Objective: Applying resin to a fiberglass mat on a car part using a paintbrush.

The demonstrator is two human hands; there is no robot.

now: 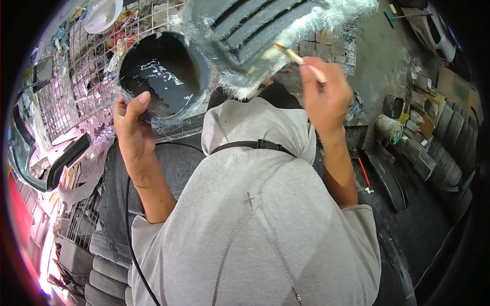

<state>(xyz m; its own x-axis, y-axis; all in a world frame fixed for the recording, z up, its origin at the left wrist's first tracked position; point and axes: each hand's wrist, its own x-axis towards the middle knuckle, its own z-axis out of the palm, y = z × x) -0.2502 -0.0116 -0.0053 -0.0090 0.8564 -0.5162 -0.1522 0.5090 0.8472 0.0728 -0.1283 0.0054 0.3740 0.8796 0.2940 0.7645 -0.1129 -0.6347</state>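
At the far left a wire mesh rack [76,76] stands over a cluttered surface, with a white bowl [103,14] beyond it near the top edge. Just right of the rack the left hand [133,130] has its grip closed on the near rim of a black duct collar [166,71], a round open-ended tube edged with white glass-fibre matting; the thumb lies over the rim into the dark inside, the palm and other fingers sit below and outside it, so the collar rises up and to the right from the hand. The collar's far right side joins a grey vent part [260,28] with long parallel slots, fringed with frayed white fibre strands, which spreads across the top middle. Below both, a grey hooded top [260,214] with a black strap fills the near middle. Right of the vent part the right hand [326,97] is clenched on the wooden handle of a brush [301,61]; the handle sticks out up and left from the fist, its tip touching or just over the fibre fringe of the vent part. Farther right, on the dark floor, stands a pale bucket [389,127], and a red-handled tool [363,173] lies near it
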